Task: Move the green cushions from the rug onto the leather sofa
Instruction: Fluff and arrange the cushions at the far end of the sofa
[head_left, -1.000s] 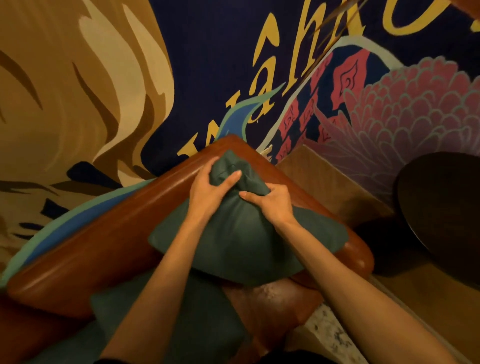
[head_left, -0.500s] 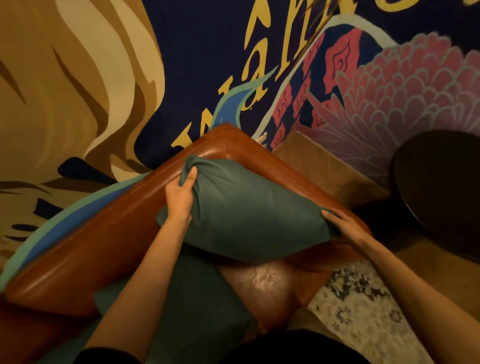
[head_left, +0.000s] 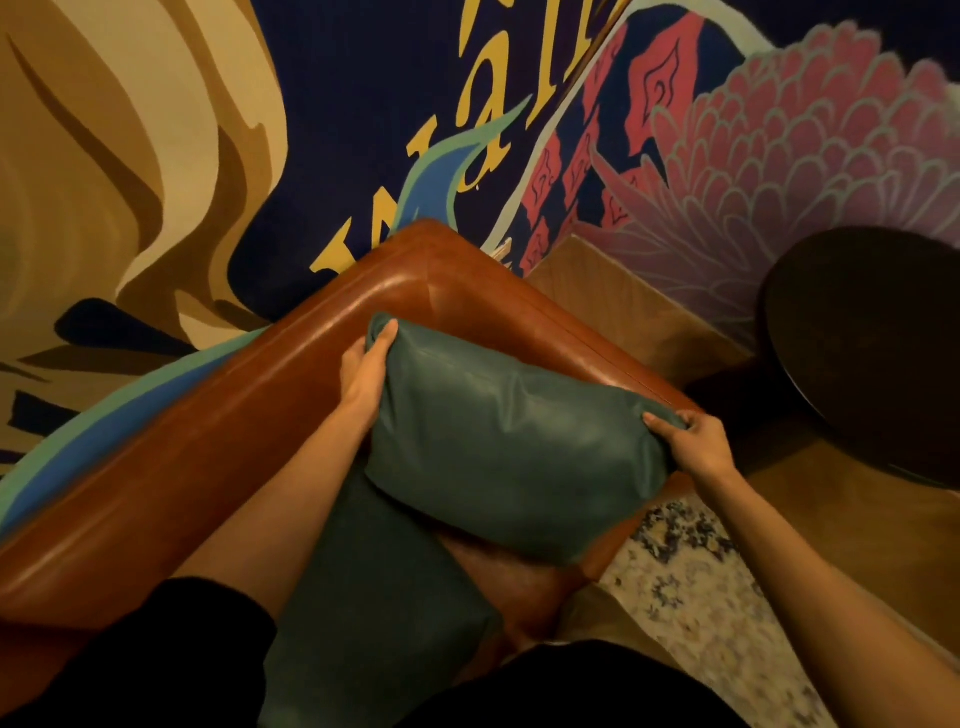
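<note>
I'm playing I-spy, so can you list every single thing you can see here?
held cushion: 1, green, in the sofa's corner
second cushion: 1, green, on the sofa seat, nearer the person
leather sofa: 1, brown, centre and left
mural: 1, navy, gold and pink, walls behind
round table: 1, dark, right
rug: 1, pale speckled, lower right
left hand: 1, grips held cushion's left end
right hand: 1, grips its right end

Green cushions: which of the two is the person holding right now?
The upper cushion, in the corner of the leather sofa: the left hand and right hand grip its two ends. The lower cushion lies on the seat, ungripped.
</note>
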